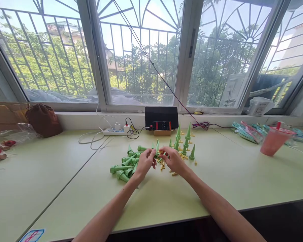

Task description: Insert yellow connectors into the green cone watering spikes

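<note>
My left hand (145, 162) and my right hand (173, 160) meet over the middle of the pale green table (65, 188), fingers pinched together on a green cone-shaped spike (158, 155) held between them. A heap of green spikes (125, 164) lies on its side just left of my left hand. Several more green spikes (184, 141) stand upright behind my right hand. Small yellow pieces (164, 165) are scattered on the table under and around my hands.
A tablet (161, 117) leans against the window sill behind the spikes, beside a power strip (116, 131) with cables. A pink cup (274, 141) and teal packets (247, 131) sit at the right. A brown pouch (43, 119) and cardboard lie at the left.
</note>
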A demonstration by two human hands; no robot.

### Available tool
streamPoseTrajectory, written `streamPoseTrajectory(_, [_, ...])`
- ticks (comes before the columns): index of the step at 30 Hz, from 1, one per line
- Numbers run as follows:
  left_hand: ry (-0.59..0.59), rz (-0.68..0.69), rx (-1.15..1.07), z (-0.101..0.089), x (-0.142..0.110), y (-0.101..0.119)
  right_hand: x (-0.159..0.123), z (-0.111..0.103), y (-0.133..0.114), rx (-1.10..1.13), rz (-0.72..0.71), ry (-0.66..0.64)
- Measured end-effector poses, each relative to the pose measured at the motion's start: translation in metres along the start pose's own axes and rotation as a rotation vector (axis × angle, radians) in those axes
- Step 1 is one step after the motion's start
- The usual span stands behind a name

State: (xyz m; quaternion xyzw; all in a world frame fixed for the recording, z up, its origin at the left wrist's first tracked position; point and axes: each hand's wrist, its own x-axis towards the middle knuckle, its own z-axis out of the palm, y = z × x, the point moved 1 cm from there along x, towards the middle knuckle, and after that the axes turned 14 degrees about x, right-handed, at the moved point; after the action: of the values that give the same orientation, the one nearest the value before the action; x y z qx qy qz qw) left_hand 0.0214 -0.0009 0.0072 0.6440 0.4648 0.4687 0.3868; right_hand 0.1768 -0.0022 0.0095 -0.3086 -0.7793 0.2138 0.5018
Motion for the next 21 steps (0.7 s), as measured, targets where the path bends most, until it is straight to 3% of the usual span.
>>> streamPoseTrajectory(21, [-0.019, 0.041, -0.009, -0.0003, -0.0024, 0.0044, -0.0007, -0.0007, 0.0, -0.005, 0.005, -0.001])
